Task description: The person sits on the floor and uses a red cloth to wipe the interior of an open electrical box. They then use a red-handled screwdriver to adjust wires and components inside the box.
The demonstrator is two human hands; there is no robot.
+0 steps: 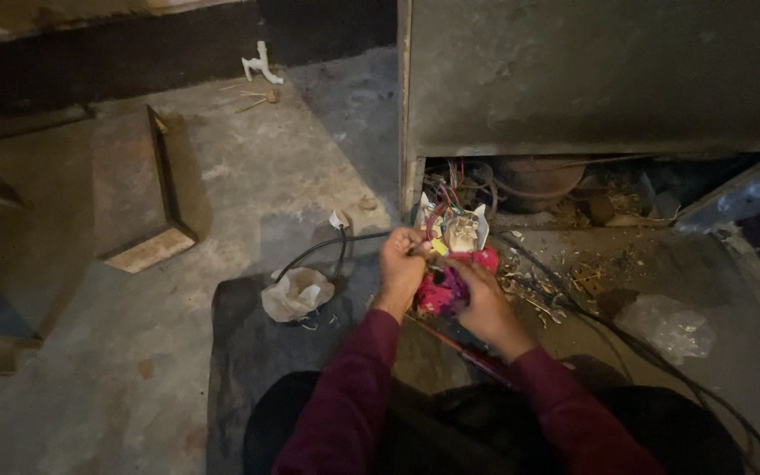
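Left hand [400, 261] pinching coloured wires [440, 230] w/ curled fingers; right hand [480, 297] gripping a pink cloth [441, 293] (bunched, just below the wires), both at cabinet base [411, 176]. Crumpled white rag [296, 293] nearby on floor.

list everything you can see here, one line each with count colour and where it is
wire bundle: one tangle, red, yellow and dark strands, at the opening under the cabinet, between the hands
white part: one, off-white, in the wires just above the hands
pink cloth: one, bright pink, under the right hand
black cable: one, black, on the floor left of the hands
crumpled bag: one, whitish, floor, lower left of the hands
clear plastic bag: one, see-through, floor at right
metal cabinet: one, grey, top right
wooden block: one, brown, floor at left
white fitting: one, white, floor at top
left hand: one, gripping the wires
right hand: one, on the pink cloth
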